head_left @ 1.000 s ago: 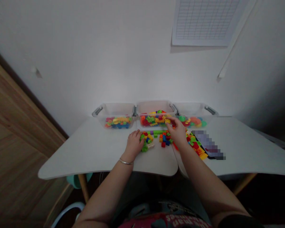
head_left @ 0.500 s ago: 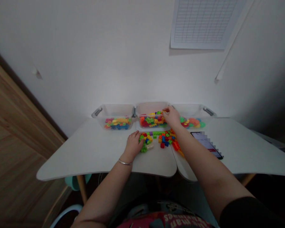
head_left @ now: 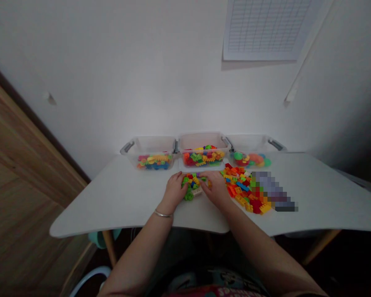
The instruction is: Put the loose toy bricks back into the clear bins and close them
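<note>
Small toy building bricks (head_left: pixel 191 184) in green, yellow, red and blue lie in a cluster on the white table. My left hand (head_left: pixel 174 192) curves against the left side of that cluster, thumb apart from the fingers, holding nothing I can see. Across from it, my right hand (head_left: pixel 217 190) lies over the right side, its fingers stretched forward and its thumb spread toward the bricks. Some pieces beneath the right hand are hidden. A pale cream brick (head_left: pixel 197 192) rests between the two hands at the near side.
Behind the hands, a clear bin (head_left: pixel 203 153) of mixed bricks stands between a left bin (head_left: pixel 154 154) and a right bin (head_left: pixel 250 154) with coloured pieces. A larger loose brick pile (head_left: pixel 244 187) spreads beside my right forearm, near a pixelated phone (head_left: pixel 275 194).
My right hand has come down from the middle bin's right edge to the small brick cluster. Its forearm now uncovers the loose pile on the right. My left hand has stayed in place.
</note>
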A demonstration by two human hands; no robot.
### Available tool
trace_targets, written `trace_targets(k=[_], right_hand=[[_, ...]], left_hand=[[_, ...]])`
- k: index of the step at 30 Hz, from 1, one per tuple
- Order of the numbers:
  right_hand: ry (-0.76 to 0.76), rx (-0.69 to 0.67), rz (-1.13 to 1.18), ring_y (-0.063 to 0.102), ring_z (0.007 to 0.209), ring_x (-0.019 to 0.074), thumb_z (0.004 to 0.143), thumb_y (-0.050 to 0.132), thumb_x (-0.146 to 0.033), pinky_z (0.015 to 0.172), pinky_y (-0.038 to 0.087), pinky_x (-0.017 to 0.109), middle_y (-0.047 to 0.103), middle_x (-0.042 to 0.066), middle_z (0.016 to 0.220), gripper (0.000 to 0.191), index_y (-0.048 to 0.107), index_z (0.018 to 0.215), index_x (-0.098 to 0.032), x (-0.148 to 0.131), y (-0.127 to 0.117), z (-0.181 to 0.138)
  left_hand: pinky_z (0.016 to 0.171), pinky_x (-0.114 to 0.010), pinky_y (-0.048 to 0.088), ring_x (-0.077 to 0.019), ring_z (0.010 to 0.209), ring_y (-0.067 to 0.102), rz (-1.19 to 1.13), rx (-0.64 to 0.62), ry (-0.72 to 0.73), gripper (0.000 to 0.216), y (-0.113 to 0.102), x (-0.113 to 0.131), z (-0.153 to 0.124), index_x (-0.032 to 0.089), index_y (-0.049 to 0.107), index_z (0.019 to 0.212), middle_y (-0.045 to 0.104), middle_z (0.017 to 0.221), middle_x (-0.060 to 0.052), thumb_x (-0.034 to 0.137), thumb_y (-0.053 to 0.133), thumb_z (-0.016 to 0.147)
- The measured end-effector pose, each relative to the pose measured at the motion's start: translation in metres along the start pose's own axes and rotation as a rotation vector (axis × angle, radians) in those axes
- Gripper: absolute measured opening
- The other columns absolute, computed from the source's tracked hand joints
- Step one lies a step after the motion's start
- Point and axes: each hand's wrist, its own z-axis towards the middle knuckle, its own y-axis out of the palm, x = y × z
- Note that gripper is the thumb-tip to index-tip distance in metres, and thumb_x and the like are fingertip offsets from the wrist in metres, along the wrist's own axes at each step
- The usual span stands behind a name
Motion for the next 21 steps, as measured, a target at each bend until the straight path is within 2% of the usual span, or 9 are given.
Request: trace_targets(k=[3, 6, 10, 14, 21], right_hand=[[-0.104, -0.187, -0.078, 0.06, 0.104, 0.0236, 0.091, 0.056, -0.026, 0.096, 0.043, 0.04, 0.071, 0.008, 0.11, 0.018, 0.069, 0.103, -0.022, -0.006, 0.011, -0.018], [-0.123, -0.258, -0.142, 0.058, 0.105, 0.0252, 0.091, 0.056, -0.025, 0.099, 0.042, 0.042, 0.07, 0.008, 0.11, 0.021, 0.069, 0.107, -0.02, -0.008, 0.012, -0.02], [-0.064, -0.298, -0.174, 0.058, 0.103, 0.025, 0.087, 0.059, -0.021, 0.097, 0.043, 0.04, 0.071, 0.008, 0.104, 0.022, 0.069, 0.106, -0.019, -0.007, 0.009, -0.018], [-0.014, -0.283, -0.206, 0.057, 0.099, 0.0252, 0.086, 0.058, -0.021, 0.095, 0.044, 0.04, 0.07, 0.008, 0.098, 0.018, 0.069, 0.1, -0.02, -0.005, 0.009, -0.021], [0.053, -0.274, -0.206, 0.059, 0.099, 0.0248, 0.083, 0.057, -0.018, 0.094, 0.044, 0.039, 0.07, 0.009, 0.1, 0.024, 0.067, 0.105, -0.018, -0.002, 0.012, -0.024]], left_hand=[[0.112, -0.042, 0.04, -0.0255, 0.127, 0.053, -0.014, -0.011, -0.009, 0.039, -0.001, 0.0, 0.0, 0.012, 0.061, 0.125, 0.059, 0.133, -0.016, 0.021, 0.054, 0.087], [0.112, -0.042, 0.04, -0.0255, 0.126, 0.053, -0.022, -0.02, -0.011, 0.04, -0.002, -0.001, 0.0, 0.014, 0.061, 0.125, 0.06, 0.132, -0.015, 0.022, 0.054, 0.087], [0.111, -0.043, 0.041, -0.0258, 0.125, 0.054, -0.024, -0.022, 0.0, 0.04, -0.002, -0.002, 0.001, 0.015, 0.061, 0.126, 0.06, 0.132, -0.015, 0.024, 0.054, 0.088], [0.111, -0.046, 0.041, -0.0258, 0.125, 0.054, -0.023, 0.005, 0.006, 0.039, 0.003, -0.005, 0.0, 0.018, 0.061, 0.125, 0.061, 0.131, -0.013, 0.023, 0.054, 0.087], [0.111, -0.046, 0.041, -0.0262, 0.125, 0.054, -0.019, 0.008, -0.013, 0.038, 0.006, -0.007, 0.001, 0.016, 0.063, 0.123, 0.061, 0.131, -0.014, 0.022, 0.055, 0.086]])
